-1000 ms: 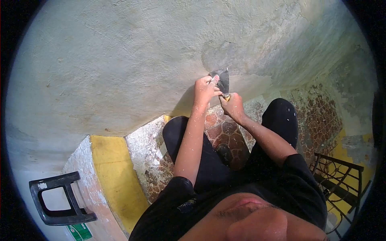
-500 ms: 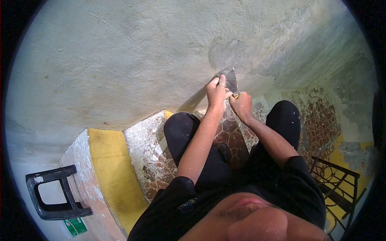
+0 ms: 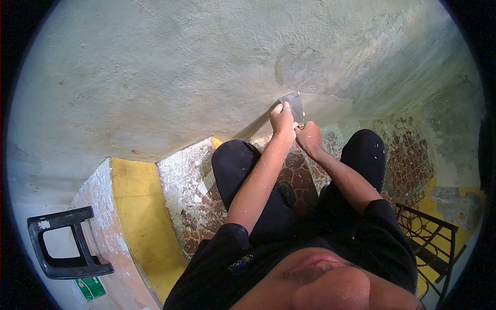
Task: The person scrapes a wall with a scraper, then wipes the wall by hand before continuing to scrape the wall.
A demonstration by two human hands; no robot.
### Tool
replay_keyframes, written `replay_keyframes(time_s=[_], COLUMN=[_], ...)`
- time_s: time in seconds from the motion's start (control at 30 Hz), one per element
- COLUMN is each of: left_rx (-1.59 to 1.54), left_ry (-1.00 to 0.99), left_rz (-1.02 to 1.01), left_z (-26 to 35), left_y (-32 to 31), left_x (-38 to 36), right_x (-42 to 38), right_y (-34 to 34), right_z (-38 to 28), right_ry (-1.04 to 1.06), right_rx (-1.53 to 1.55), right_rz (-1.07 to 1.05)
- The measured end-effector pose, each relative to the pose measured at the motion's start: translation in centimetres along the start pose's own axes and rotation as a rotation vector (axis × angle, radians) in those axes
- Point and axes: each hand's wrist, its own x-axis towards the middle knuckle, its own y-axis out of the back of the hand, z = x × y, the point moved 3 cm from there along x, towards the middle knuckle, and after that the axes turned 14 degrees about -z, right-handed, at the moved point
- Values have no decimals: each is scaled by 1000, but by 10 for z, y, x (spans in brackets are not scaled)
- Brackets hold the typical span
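A putty knife (image 3: 294, 105) with a wide grey metal blade is held by both hands at the foot of a rough, painted wall (image 3: 181, 67). My left hand (image 3: 282, 121) is closed on the blade, its thumb lying along the face. My right hand (image 3: 310, 138) is wrapped in a fist around the handle, which is mostly hidden; a small brass-coloured bit shows by the fist. The blade's upper edge is at the wall, just below a darker patch (image 3: 297, 67); exact contact is hard to tell. Pale flecks dot both forearms.
My bent knees (image 3: 235, 160) flank the arms. Brown patterned floor tiles (image 3: 297, 168) carry pale flakes. To the left are a yellow-faced ledge (image 3: 139, 206) and a black plastic frame-like object (image 3: 67, 245) above a green packet (image 3: 90, 288). A black metal rack (image 3: 431, 243) stands on the right.
Both hands and the putty knife have shifted slightly down the wall. The view has also turned a little, so the ledge and black frame appear farther left. The grip is unchanged.
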Motion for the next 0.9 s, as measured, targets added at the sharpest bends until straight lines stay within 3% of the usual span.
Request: replay_keyframes(time_s=[0.13,0.2,0.3,0.4,0.7,0.9], left_rx=[-6,-14,-35,-66,-83,-202], left_ry=[-44,-62,-77,-79,-137,-147], left_rz=[22,36,39,50,33,131], left_z=[-5,-11,-12,-6,-10,-13], left_y=[3,5,7,0,-1,-3], left_x=[2,9,9,4,9,8], right_x=[-2,-8,-13,-8,-4,-6], right_y=[1,10,18,13,12,20], right_z=[-1,-12,-20,-14,-14,-18], right_ry=[47,-55,-49,93,12,-21], right_rx=[-18,-16,7,-1,-7,-72], right_rz=[81,-79,-133,-14,-87,-90])
